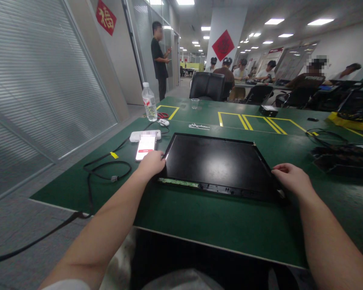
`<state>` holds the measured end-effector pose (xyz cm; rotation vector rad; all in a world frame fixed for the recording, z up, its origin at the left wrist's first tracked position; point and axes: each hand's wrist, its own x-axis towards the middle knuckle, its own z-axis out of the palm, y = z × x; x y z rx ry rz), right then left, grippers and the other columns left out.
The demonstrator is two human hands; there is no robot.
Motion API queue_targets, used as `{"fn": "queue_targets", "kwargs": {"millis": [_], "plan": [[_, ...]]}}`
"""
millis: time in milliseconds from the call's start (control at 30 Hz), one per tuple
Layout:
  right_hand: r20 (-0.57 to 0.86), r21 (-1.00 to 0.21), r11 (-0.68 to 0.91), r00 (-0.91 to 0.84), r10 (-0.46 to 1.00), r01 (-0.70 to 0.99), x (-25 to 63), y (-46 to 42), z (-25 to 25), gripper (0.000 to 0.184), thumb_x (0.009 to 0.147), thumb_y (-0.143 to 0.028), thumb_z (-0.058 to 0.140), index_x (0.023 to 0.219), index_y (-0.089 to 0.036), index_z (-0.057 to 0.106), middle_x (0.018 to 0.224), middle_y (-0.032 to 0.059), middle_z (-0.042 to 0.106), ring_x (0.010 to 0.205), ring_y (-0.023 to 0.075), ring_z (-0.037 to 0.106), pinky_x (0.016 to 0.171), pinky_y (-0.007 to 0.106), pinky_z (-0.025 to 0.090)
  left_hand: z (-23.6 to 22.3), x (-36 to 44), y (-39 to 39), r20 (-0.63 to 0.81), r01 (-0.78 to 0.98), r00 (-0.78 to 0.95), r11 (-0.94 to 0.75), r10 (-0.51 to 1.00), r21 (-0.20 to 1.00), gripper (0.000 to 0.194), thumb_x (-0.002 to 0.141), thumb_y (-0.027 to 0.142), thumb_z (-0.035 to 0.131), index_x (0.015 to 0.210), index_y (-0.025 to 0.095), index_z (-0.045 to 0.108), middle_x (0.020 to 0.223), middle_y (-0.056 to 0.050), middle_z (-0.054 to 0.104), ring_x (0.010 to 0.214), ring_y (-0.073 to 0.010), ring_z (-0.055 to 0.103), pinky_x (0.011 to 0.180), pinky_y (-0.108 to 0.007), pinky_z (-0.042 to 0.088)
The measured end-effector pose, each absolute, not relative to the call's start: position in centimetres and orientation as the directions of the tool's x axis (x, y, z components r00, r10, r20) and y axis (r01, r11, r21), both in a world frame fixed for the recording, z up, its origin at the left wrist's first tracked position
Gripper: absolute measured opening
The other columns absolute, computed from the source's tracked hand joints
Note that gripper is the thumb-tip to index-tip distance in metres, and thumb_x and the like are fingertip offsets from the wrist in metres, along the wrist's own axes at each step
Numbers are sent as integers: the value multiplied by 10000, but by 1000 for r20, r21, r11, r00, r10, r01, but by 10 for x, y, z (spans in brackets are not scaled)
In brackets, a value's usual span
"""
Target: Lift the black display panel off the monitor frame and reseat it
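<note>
A black display panel (214, 163) lies screen up on the green table, with a green circuit strip (178, 182) showing along its near left edge. My left hand (152, 164) grips the panel's left edge, fingers closed round it. At the opposite side, my right hand (292, 179) pinches the right edge with thumb and fingers. A phone (146, 147) with a lit screen lies just beyond my left hand, against a white power strip (136, 136). Some fingertips are hidden by the panel's rim.
A water bottle (149, 102), red-handled scissors (162, 115), a caliper (199, 126) and a clear cup (195, 103) stand or lie farther back. A black cable (109, 165) curls at left. Dark parts (341, 157) lie at right. Several people sit beyond; one person (160, 60) stands.
</note>
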<state>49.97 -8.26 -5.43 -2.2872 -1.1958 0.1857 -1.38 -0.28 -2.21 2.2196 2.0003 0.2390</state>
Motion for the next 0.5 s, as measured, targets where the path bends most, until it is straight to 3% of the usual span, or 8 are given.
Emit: {"fn": "queue_targets", "kwargs": {"millis": [267,500], "plan": [[6,-426,-511,567,824,746,506,-76,-63,198,802,-347,748,956,-234,799,907,115,790,882,317,771,758,400,579,-8,-1,-13,-100,989,53,-38,994,140,417,1063,188,521,1364,109,797,1333,-219,825,1282,-373,773,1024,-388,602],[55,-408,-495,561,826,767,506,-75,-69,245,815,-309,753,1035,-220,810,912,109,799,875,296,775,756,373,584,-14,-1,-11,-114,993,66,-54,991,106,410,1099,202,481,1410,73,715,1449,-258,759,1324,-388,749,1030,-420,599]]}}
